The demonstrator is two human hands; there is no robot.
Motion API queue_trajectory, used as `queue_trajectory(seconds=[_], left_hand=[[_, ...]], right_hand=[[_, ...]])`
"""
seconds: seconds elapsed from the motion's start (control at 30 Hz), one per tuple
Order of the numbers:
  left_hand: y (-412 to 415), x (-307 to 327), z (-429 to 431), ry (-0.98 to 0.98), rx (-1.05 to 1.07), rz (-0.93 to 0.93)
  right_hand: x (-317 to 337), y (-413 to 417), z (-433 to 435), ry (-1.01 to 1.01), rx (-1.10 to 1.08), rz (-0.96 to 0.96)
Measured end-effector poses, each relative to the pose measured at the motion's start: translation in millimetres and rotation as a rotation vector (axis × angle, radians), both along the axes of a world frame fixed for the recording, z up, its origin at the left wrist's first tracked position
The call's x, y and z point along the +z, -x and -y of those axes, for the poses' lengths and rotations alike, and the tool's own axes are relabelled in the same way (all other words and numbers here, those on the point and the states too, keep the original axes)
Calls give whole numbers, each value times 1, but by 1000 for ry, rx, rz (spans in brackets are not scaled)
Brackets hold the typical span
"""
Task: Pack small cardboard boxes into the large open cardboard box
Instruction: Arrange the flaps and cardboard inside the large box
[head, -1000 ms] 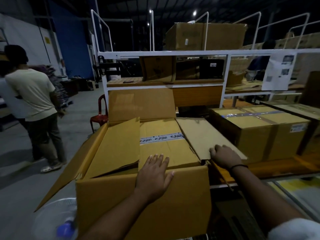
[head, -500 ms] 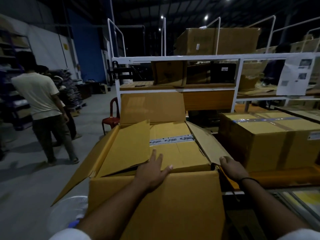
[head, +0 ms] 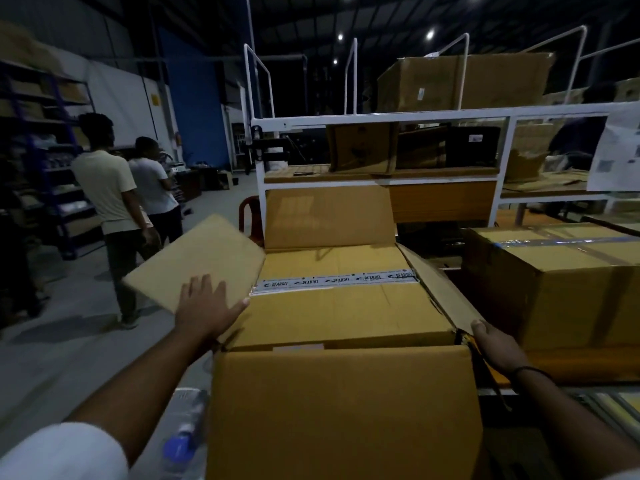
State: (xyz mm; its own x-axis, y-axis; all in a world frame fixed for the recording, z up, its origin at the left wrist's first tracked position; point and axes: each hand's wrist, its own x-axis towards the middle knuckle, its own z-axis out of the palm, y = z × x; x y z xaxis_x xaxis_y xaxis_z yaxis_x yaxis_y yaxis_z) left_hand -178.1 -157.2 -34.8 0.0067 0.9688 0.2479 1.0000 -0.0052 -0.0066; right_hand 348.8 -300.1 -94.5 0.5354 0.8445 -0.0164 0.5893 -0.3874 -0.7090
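Left flap now outward under flat left grip, right grip curled on right flap, taped box within large box.

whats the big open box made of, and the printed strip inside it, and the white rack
Large open box: matte brown cardboard, creased fold lines. Printed strip: probably plastic packing tape, slightly glossy. White rack: likely painted metal tubing, smooth sheen.

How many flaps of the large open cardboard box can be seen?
4, all brown cardboard: left flap under the left hand; far flap upright; right flap tilted outward, held by the right hand; near flap hanging down in front. None seems hidden.
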Motion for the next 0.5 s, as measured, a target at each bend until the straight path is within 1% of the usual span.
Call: queue_trajectory(seconds=[0.03,0.07,0.1,0.13,0.17,0.2,0.27,0.33,0.43,0.5], left_hand=[[8,-11,-1,58,49,111],[14,-20,4,146,84,267],[16,-26,12,262,87,499],[18,-34,19,350,45,766],[18,-41,28,414,0,959],[20,-47,36,452,-8,1062],[33,-59,38,439,5,1080],[48,-62,27,448,26,1032],[57,-52,7,385,42,952],[51,-40,0,301,19,840]], right_hand=[[-4,-1,0,-2,-18,-26],[-9,-3,0,-5,-31,-52],[-11,-3,1,-3,-36,-74],[-14,-4,1,2,-35,-93],[-15,-3,1,4,-31,-103],[-15,-2,1,10,-30,-111],[-13,-2,0,30,-24,-103],[-5,-4,-3,71,1,-48],[23,-2,-14,104,23,42],[45,14,-29,107,63,109]])
